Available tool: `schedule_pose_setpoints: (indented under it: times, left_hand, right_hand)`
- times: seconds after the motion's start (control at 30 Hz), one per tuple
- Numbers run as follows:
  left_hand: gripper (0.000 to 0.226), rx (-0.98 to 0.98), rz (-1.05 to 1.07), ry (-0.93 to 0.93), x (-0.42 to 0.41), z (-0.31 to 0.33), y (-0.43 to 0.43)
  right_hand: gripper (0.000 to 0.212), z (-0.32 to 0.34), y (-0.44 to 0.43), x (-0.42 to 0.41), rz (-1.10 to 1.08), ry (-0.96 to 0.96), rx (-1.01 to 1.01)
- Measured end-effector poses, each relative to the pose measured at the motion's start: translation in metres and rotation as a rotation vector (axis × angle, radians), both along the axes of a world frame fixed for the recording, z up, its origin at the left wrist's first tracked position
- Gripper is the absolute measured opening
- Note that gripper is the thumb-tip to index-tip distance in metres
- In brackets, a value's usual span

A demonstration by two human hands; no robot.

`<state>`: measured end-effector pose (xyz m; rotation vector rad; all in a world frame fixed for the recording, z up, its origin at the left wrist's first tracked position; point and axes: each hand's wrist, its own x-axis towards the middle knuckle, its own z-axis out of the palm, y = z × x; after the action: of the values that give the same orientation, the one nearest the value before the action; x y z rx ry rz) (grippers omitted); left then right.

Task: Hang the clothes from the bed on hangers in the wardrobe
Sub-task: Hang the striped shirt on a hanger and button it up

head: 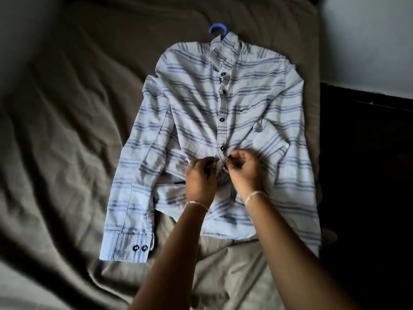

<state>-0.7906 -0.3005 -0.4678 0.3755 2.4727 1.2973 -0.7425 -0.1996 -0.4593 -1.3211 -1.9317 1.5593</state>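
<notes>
Nearest me, both hands are at the lower front of the shirt (245,90). The left hand (201,177) pinches one front edge and the right hand (243,171) pinches the other w/ curled fingers, prob. doing up a button.

The shirt lies flat, front up, on the bed (67,108), right of centre. I judge it light, soft, floppy cloth, not fragile, w/ nothing stiff exc. the collar and cuff (127,245). The sleeves will likely trail.

Best hold, imo, is the hook of the blue hanger (218,30), which pokes out past the collar at the far end, w/ the other hand under the hem.

Room: wide rumpled bedding to the left. The right sleeve runs along the bed's right edge w/ a dark drop beyond, so lift up & left.
</notes>
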Motion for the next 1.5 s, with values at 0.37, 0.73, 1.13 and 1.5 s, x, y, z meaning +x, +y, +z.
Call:
schedule_pose_setpoints:
  times: [0.37,0.73,1.13,1.5]
  left_hand:
    - [0.028,-0.383,-0.043,0.32,0.058,-0.02,-0.073]
    - [0.045,-0.565,-0.37,0.38,0.066,-0.01,-0.087]
    - [0.023,-0.166,-0.071,0.268,0.07,0.022,-0.11]
    - [0.054,-0.728,-0.27,0.053,0.086,0.023,-0.152]
  right_hand:
    - [0.074,-0.008,-0.066,0.092,-0.061,-0.408,0.536]
    - [0.02,0.006,-0.086,0.116,0.196,-0.356,0.692]
    - [0.018,0.028,-0.109,0.137,0.231,-0.206,0.759]
    - [0.033,0.015,-0.134,0.159,0.538,-0.572,0.805]
